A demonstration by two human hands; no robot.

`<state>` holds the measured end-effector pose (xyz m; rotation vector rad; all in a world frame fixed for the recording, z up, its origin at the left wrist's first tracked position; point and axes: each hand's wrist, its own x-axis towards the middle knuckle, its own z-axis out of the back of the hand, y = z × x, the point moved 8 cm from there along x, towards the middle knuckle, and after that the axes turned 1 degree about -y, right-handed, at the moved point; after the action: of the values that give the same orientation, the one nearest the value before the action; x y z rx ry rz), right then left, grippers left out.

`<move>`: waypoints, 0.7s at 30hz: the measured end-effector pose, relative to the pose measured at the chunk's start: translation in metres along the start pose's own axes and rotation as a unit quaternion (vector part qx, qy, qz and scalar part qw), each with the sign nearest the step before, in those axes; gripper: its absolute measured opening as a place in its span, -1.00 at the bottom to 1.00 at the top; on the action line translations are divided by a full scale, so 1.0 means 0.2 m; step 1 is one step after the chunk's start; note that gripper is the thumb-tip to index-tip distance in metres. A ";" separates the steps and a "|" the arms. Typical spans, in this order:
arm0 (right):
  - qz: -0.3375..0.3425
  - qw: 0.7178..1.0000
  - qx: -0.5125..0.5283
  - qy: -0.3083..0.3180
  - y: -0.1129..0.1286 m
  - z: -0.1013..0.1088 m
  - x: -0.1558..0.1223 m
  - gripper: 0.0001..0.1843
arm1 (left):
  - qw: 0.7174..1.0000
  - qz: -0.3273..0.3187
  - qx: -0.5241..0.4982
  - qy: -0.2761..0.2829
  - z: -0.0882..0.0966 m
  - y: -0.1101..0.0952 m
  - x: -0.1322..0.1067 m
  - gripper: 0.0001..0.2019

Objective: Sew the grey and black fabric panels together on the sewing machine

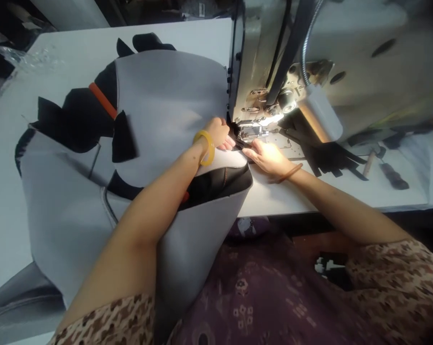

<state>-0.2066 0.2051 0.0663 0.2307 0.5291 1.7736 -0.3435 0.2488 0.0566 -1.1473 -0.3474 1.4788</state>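
A large sewn piece of grey fabric point(166, 96) with black parts lies across the table, its edge running to the sewing machine point(252, 52). My left hand point(218, 134), a yellow bangle at its wrist, is closed at the fabric's edge just left of the presser foot point(252, 132). Close in front of the foot, my right hand point(268, 157) pinches the near edge of the same fabric, where a dark strip point(241, 143) shows between the hands. Part of the edge is hidden by my fingers.
The machine's lamp point(320, 112) shines on the needle area. Black strips point(331, 151) and a dark-handled tool point(394, 176) lie on the white table point(281, 203) to the right. An orange strip point(103, 100) crosses the black fabric at left. Clear plastic point(32, 57) lies at the back left.
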 end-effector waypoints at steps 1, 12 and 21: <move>-0.010 0.998 0.069 -0.007 0.00 0.00 -0.01 -0.76 | 1.000 -0.016 -0.010 0.000 0.01 -0.01 0.01 -0.85; -0.247 0.778 0.549 0.179 0.14 -0.18 -0.03 -0.61 | 0.998 -0.054 -0.012 0.005 0.01 -0.03 -0.01 -0.84; -0.311 0.699 0.627 0.145 0.15 -0.26 0.05 -0.57 | 0.999 -0.043 -0.006 0.024 -0.01 -0.04 -0.03 -0.80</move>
<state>-0.2571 0.1967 0.0338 0.6173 1.7817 0.5191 -0.3384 0.2450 0.0651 -1.1615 -0.3679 1.3743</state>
